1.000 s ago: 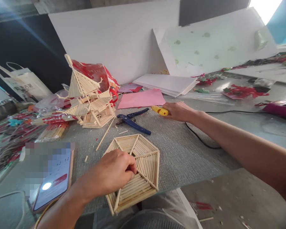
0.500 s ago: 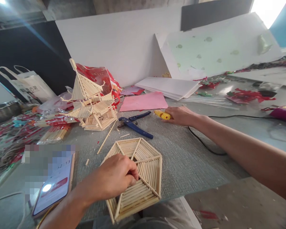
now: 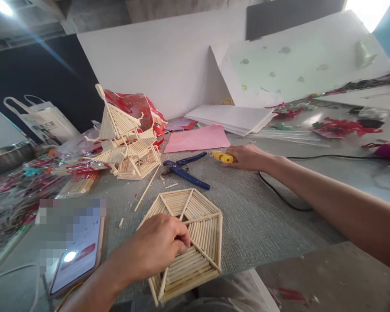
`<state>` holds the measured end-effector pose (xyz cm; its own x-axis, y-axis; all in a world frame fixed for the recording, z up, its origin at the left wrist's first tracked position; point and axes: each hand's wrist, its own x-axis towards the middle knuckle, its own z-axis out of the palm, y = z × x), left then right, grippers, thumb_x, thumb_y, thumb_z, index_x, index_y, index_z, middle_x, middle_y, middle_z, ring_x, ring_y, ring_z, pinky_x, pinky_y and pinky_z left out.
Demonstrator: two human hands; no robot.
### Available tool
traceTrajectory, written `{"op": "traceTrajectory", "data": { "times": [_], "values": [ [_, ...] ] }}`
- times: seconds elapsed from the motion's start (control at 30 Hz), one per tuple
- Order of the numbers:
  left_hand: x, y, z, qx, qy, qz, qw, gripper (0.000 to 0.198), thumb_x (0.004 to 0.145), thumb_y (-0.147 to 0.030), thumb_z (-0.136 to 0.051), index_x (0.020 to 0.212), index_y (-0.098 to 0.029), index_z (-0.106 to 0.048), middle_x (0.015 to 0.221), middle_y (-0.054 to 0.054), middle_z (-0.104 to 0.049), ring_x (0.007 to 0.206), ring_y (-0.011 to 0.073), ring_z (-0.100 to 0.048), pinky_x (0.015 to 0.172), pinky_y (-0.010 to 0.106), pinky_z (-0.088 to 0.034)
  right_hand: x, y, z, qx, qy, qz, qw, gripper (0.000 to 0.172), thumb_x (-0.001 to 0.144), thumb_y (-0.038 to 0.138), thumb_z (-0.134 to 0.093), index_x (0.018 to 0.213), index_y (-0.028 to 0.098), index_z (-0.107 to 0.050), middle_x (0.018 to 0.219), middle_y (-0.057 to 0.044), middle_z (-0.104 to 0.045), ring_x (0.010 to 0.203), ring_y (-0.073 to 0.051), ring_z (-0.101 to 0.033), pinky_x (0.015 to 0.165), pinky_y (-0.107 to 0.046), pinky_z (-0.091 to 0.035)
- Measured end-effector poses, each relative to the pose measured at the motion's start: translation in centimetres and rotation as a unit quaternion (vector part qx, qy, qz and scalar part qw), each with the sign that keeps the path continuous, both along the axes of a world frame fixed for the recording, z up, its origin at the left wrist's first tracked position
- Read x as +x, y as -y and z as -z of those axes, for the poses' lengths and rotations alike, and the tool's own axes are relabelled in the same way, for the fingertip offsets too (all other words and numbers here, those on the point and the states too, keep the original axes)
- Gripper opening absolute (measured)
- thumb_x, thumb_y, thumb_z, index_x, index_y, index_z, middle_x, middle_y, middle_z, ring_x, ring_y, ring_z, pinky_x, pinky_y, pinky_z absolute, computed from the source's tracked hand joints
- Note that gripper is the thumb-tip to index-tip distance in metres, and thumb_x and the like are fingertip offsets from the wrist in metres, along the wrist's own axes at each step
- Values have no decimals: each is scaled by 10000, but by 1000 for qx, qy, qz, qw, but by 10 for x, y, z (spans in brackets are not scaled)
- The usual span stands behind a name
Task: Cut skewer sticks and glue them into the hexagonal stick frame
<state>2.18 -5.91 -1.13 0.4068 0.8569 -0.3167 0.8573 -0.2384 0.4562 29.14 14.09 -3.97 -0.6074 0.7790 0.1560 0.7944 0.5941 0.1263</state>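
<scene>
We locate the hexagonal panel (image 3: 201,236) of thin pale sticks flat on the grey bench (image 3: 263,216), at its near edge. The panel's nearest corner projects slightly past that edge. Six ribs run from the panel's corners toward its middle.

The left hand (image 3: 156,247) rests on the panel's near-left part. Its fingers are curled together, with the tips pressed where the ribs meet. We cannot tell whether they pinch a single stick.

The right hand (image 3: 247,157) lies farther back on the bench, well apart from the left. It is closed around a yellow tool (image 3: 222,156), whose tip points left. A black cord (image 3: 279,195) runs across the bench from under the right wrist.

Blue cutters (image 3: 185,170) lie just left of the yellow tip, between the tool and the stick tower (image 3: 126,138). The tower stands upright at the back left, built of tiered stick roofs. A loose stick (image 3: 146,188) lies slanted between the tower and the panel, with short offcuts near it.

A pink sheet (image 3: 198,138) lies flat behind the cutters. A stack of white sheets (image 3: 230,117) lies beyond it. A red bag (image 3: 133,104) sits behind the tower. A phone (image 3: 78,255) with its screen lit lies left of the left forearm.
</scene>
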Motion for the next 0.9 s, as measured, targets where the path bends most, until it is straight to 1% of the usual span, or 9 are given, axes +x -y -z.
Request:
{"op": "traceTrajectory", "data": {
  "times": [0.13, 0.23, 0.4, 0.63, 0.77, 0.9],
  "values": [
    [0, 1, 1, 8, -1, 5, 1000, 203, 723, -184, -478, 738, -197, -680, 754, 17, -673, 725, 142, -565, 666, 277, -367, 1, 0, 1, 0, -12, 0, 1000, 434, 812, 572, -401, 914, 182, -559, 891, -73, -614, 671, -180, -544, 521, -263, -261],
    [1, 1, 1, 9, -2, 1, 1000, 202, 725, -188, -476, 738, -201, -676, 773, 16, -670, 740, 143, -562, 679, 281, -368, 2, -2, 2, -2, -15, -1, 1000, 440, 810, 586, -396, 921, 192, -555, 903, -69, -613, 711, -189, -554, 527, -259, -266],
    [3, 1, 1, 9, -9, -2, 1000, 203, 728, -187, -468, 744, -197, -670, 791, 27, -672, 747, 151, -563, 681, 290, -372, 3, -3, 3, 2, -9, -7, 1000, 417, 810, 566, -410, 931, 192, -548, 921, -75, -609, 750, -201, -556, 535, -263, -276],
    [2, 2, 2, 5, -27, -4, 1000, 200, 733, -187, -452, 745, -189, -652, 798, 36, -667, 759, 161, -562, 686, 300, -371, 2, -2, 2, -5, -11, -12, 1000, 389, 818, 531, -419, 933, 184, -552, 930, -79, -606, 750, -196, -556, 541, -265, -294],
    [1, 4, 2, 9, -30, -6, 999, 209, 755, -208, -436, 782, -193, -643, 829, 35, -660, 796, 162, -559, 718, 306, -369, 3, -3, 3, -3, -9, -9, 1000, 390, 812, 536, -426, 921, 183, -550, 913, -76, -603, 727, -190, -551, 530, -263, -284],
    [2, 5, 2, 13, -26, -6, 1000, 205, 760, -211, -439, 785, -196, -642, 832, 35, -660, 795, 164, -562, 716, 306, -367, 2, -3, 3, -3, -13, -8, 1000, 393, 804, 543, -432, 912, 185, -553, 900, -76, -602, 723, -191, -549, 518, -259, -271]
  ]
}}
